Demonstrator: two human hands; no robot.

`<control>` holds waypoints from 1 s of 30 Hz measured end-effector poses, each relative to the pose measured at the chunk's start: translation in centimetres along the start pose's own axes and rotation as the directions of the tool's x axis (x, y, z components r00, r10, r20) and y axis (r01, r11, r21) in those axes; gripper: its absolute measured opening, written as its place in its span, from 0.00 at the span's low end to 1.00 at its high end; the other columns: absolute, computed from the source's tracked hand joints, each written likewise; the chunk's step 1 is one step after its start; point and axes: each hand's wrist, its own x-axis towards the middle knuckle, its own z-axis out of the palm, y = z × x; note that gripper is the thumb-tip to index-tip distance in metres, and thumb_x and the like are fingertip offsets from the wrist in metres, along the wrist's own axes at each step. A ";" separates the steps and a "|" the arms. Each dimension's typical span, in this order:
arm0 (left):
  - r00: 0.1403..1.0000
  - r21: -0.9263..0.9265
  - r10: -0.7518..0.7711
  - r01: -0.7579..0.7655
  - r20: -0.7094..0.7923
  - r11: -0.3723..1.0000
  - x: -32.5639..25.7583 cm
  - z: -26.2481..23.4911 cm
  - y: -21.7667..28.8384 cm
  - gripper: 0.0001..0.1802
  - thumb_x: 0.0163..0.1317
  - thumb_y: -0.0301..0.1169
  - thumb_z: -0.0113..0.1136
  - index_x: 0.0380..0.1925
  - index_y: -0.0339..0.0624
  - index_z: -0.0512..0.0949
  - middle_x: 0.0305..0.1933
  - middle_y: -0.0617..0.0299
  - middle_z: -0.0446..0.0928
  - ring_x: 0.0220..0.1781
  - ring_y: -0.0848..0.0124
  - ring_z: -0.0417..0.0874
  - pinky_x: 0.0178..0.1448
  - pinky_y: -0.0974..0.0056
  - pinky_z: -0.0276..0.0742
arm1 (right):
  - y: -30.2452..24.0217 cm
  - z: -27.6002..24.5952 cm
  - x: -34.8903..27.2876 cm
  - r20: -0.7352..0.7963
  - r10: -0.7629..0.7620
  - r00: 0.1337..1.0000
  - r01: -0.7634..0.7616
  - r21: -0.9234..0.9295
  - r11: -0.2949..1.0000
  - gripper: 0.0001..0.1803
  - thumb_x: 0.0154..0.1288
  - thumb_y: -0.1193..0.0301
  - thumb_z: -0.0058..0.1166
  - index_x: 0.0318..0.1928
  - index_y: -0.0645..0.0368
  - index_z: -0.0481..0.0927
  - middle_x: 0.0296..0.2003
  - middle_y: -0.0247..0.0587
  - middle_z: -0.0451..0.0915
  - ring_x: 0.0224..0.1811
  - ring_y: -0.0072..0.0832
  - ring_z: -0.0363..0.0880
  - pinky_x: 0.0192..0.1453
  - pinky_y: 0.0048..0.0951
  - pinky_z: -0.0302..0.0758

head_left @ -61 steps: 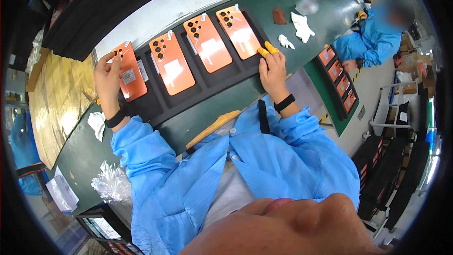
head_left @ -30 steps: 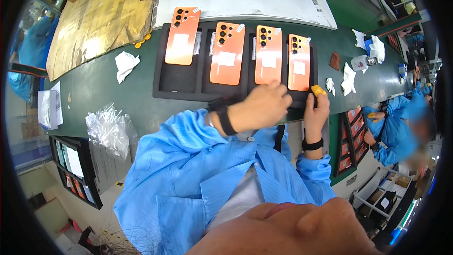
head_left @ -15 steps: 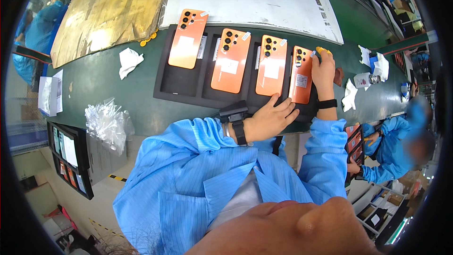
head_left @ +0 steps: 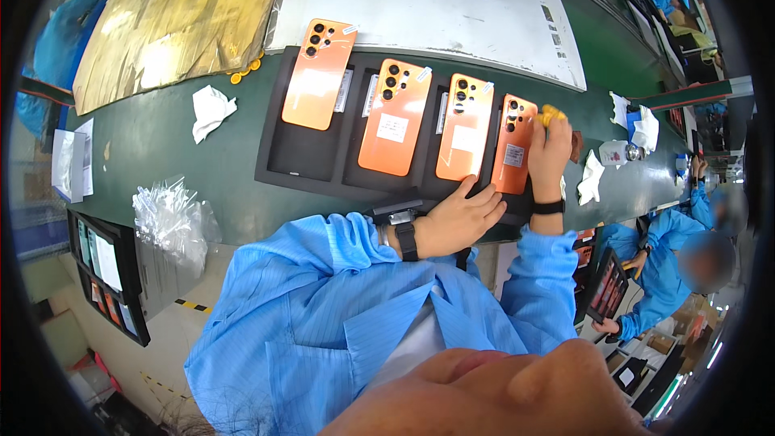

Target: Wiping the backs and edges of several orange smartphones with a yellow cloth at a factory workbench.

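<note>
Four orange smartphones lie back up on a black foam tray [head_left: 270, 141] with recesses. The leftmost phone [head_left: 316, 85] overhangs the tray's far edge. Beside it are the second phone [head_left: 379, 149] and the third phone [head_left: 462, 163], each with a white label and a film tab. My left hand [head_left: 458, 222] is open, its outstretched fingertips at the near edges of the third phone and the rightmost phone [head_left: 510, 173]. My right hand [head_left: 549, 161], with yellow finger cots [head_left: 550, 115], is by that phone's right edge. Its fingertips are drawn together; what they hold is hidden.
Crumpled white tissues [head_left: 212, 109] and clear plastic bags [head_left: 173, 222] lie left on the green table [head_left: 258, 214]. A small bottle [head_left: 613, 153] stands right. A white board [head_left: 404, 20] lies behind the tray. A person in blue [head_left: 646, 274] holds another phone tray [head_left: 607, 287] at right.
My right fingertips have moved slightly off the rightmost phone's top corner, where a film tab showed before. My left hand stays at the near edges. The co-worker's tray has tilted.
</note>
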 end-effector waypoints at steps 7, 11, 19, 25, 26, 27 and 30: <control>1.000 0.056 0.004 -0.004 0.001 0.998 0.0 0.4 0.2 0.27 0.65 0.34 0.51 0.63 0.36 0.73 0.67 0.53 0.73 0.72 0.60 0.67 0.70 0.41 0.62 | -5.6 -8.7 -8.6 0.180 -0.033 0.983 -0.025 0.310 0.950 0.07 0.63 0.81 0.56 0.42 0.67 0.79 0.38 0.52 0.78 0.39 0.50 0.77 0.44 0.39 0.74; 1.000 0.095 -0.018 0.019 -0.007 0.995 0.3 0.3 0.1 0.26 0.64 0.34 0.51 0.62 0.36 0.73 0.67 0.53 0.73 0.72 0.60 0.67 0.69 0.41 0.63 | -7.3 -12.8 -11.9 0.229 0.068 0.971 -0.145 0.341 0.929 0.07 0.60 0.84 0.56 0.40 0.67 0.80 0.39 0.52 0.80 0.42 0.45 0.80 0.48 0.35 0.76; 0.998 0.100 -0.007 0.013 -0.062 0.995 0.1 0.9 0.0 0.26 0.63 0.32 0.52 0.61 0.35 0.74 0.63 0.54 0.75 0.70 0.60 0.69 0.70 0.42 0.62 | -8.5 -18.0 -14.5 0.007 0.194 0.981 -0.166 0.546 0.821 0.10 0.66 0.81 0.52 0.46 0.73 0.79 0.48 0.55 0.81 0.44 0.37 0.82 0.55 0.34 0.76; 0.997 0.113 0.021 -0.012 -0.074 0.993 -0.9 0.6 0.6 0.26 0.61 0.35 0.55 0.59 0.35 0.75 0.62 0.52 0.75 0.70 0.57 0.69 0.70 0.42 0.61 | -8.9 -17.1 -9.4 -0.002 0.182 0.983 -0.141 0.622 0.770 0.14 0.71 0.82 0.50 0.55 0.74 0.76 0.49 0.49 0.81 0.40 0.28 0.82 0.49 0.27 0.78; 0.995 0.056 0.027 -0.022 -0.096 0.998 -1.4 0.6 1.0 0.26 0.61 0.35 0.56 0.59 0.36 0.75 0.61 0.51 0.75 0.69 0.56 0.69 0.70 0.42 0.61 | -8.9 -16.4 -8.0 0.032 0.174 0.984 -0.156 0.627 0.763 0.15 0.71 0.82 0.50 0.56 0.73 0.76 0.48 0.47 0.81 0.39 0.26 0.82 0.48 0.26 0.78; 0.992 0.000 0.035 -0.036 -0.119 0.999 -1.7 0.7 1.2 0.26 0.60 0.35 0.57 0.58 0.36 0.75 0.59 0.51 0.75 0.69 0.55 0.69 0.70 0.42 0.61 | -8.9 -15.2 -6.5 0.033 0.160 0.987 -0.145 0.629 0.764 0.15 0.71 0.82 0.50 0.56 0.73 0.76 0.48 0.47 0.81 0.39 0.26 0.82 0.48 0.26 0.78; 0.977 -0.100 0.005 -0.027 -0.213 0.995 -2.7 -1.1 1.1 0.20 0.57 0.33 0.58 0.49 0.38 0.79 0.52 0.54 0.78 0.59 0.58 0.74 0.64 0.50 0.68 | -9.0 -10.8 -1.8 0.132 0.135 0.982 -0.189 0.701 0.688 0.13 0.72 0.80 0.52 0.55 0.71 0.77 0.46 0.43 0.82 0.37 0.22 0.82 0.45 0.23 0.77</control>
